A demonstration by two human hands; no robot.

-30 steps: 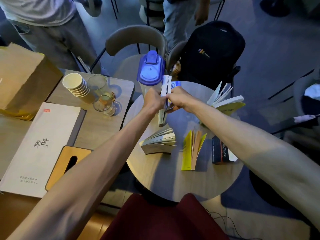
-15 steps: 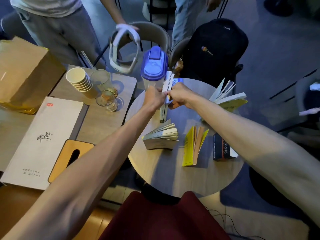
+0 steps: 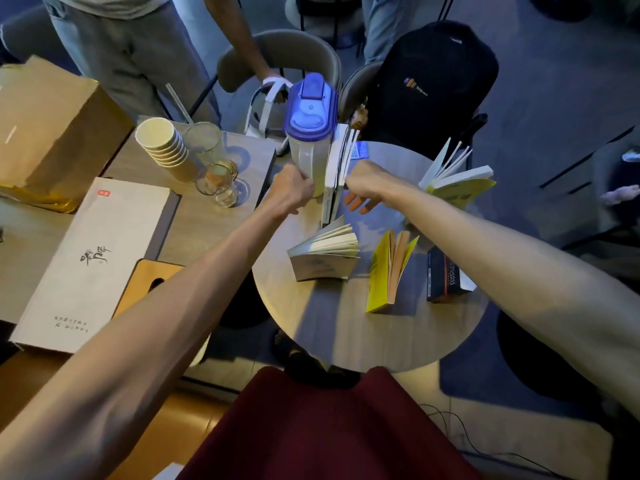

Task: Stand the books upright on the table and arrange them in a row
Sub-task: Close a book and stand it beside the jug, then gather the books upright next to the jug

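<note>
A thin white book [image 3: 333, 174] stands upright at the far side of the round table [image 3: 363, 327], leaning beside a blue-lidded pitcher [image 3: 310, 133]. My left hand [image 3: 294, 192] is curled just left of it, with a small gap between them. My right hand [image 3: 362, 187] is at its right edge, fingers spread downward. A grey-white book [image 3: 325, 256], a yellow book [image 3: 388, 271] and a dark book [image 3: 445, 275] stand fanned in a row nearer me. Another yellow-and-white book [image 3: 457, 181] stands open at the far right.
On the left table are stacked paper cups [image 3: 162, 143], two glasses [image 3: 214, 181], a cardboard box [image 3: 52, 126] and a large white box [image 3: 93, 261]. A black backpack [image 3: 433, 88] sits on a chair behind. A dark red chair back [image 3: 329, 427] is in front of me. People stand beyond.
Both hands were clasped on the thin white book; now they have eased off its sides and the right fingers have spread. The person behind lowered a white headset.
</note>
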